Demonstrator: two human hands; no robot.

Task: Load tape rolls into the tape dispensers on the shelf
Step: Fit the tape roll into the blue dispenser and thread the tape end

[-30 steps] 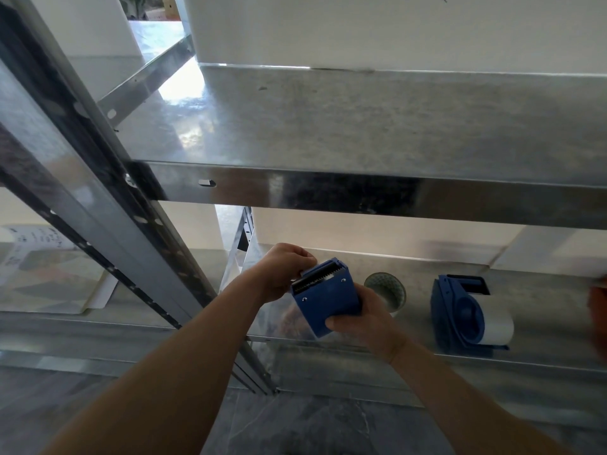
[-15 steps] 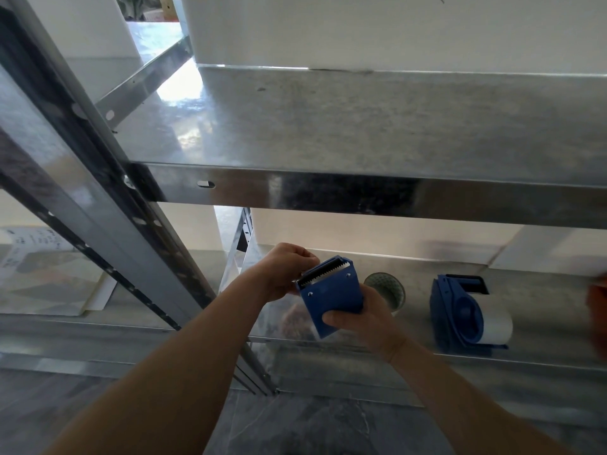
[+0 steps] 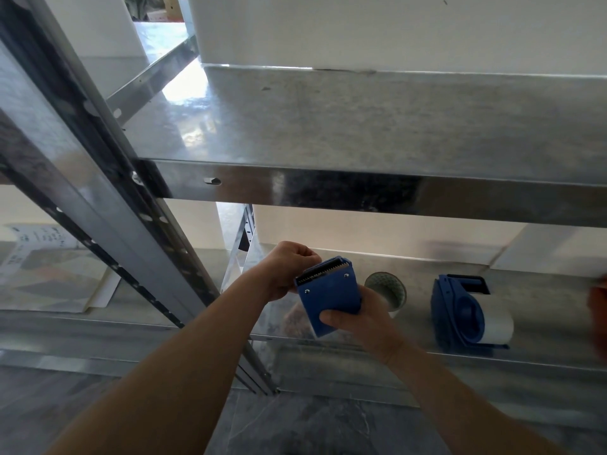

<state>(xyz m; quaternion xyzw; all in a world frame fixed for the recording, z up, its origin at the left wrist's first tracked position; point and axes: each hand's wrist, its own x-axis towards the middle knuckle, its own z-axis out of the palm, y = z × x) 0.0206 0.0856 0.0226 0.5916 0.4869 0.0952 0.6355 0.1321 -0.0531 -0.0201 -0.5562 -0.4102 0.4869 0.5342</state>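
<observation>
Between the two hands, just in front of the lower shelf (image 3: 542,300), a blue dispenser (image 3: 328,298) is held clear of the metal. It is gripped at its lower corner by the right hand (image 3: 366,321), the thumb laid across the flat, screwed face and the fingers wrapped behind. The left hand (image 3: 287,267) is curled up against the toothed edge (image 3: 323,271); whether tape or the body itself is pinched there cannot be told, since the fingertips are hidden behind the blade end. Whether a roll is already seated inside is not shown either. Harm could be done from here in two ways, it is judged: the left fingertips could be scraped on the teeth if tape is drawn across carelessly, and, because only one corner is clamped, the dispenser could be twisted out of the right palm by a pull from the left and dropped past the shelf's front lip. Its long axis is set running from the right palm up and slightly towards the left hand, with the teeth pointed upward and away. Just beyond the right hand a loose roll (image 3: 389,287) is stood on the shelf, and farther out on that side a second dispenser (image 3: 455,311) is seen carrying a white roll (image 3: 497,325).
</observation>
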